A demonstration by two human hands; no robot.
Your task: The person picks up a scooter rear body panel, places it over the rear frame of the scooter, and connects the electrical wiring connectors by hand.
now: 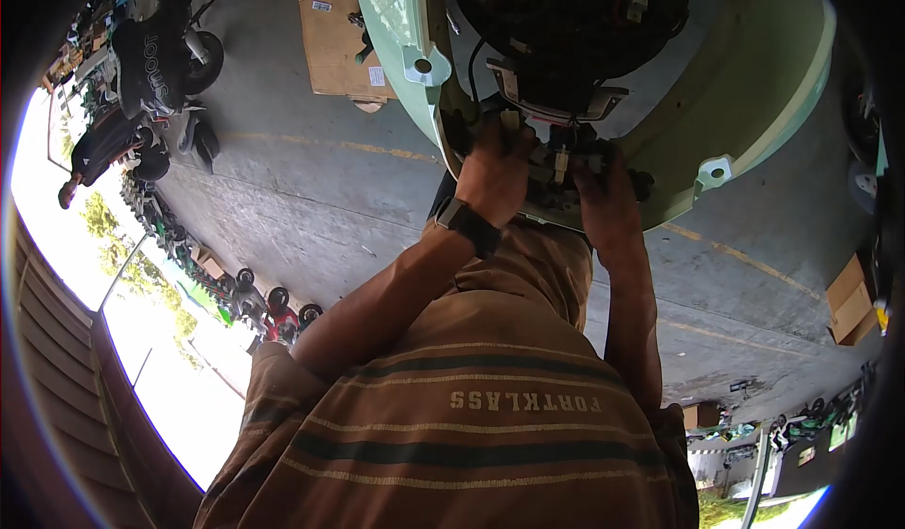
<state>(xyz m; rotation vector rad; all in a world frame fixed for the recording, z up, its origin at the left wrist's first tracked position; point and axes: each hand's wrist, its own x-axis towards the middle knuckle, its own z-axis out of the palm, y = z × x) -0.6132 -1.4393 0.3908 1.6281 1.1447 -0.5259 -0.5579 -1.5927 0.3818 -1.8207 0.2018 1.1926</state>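
Observation:
My left hand, with a dark watch on its wrist, reaches into a pale green scooter body panel. Its fingers are bent around a small part beside a cream connector. To its right, my right hand has its fingers closed at a dark part among the wiring. Between the hands hangs another pale connector on dark wires. Above them are a metal bracket and a large round black housing. Shadow and the fingers hide what each hand grips.
Flattened cardboard lies on the concrete floor at upper left. A dark scooter and a person are at far left. More two-wheelers line the left and lower right. An open cardboard box sits at right.

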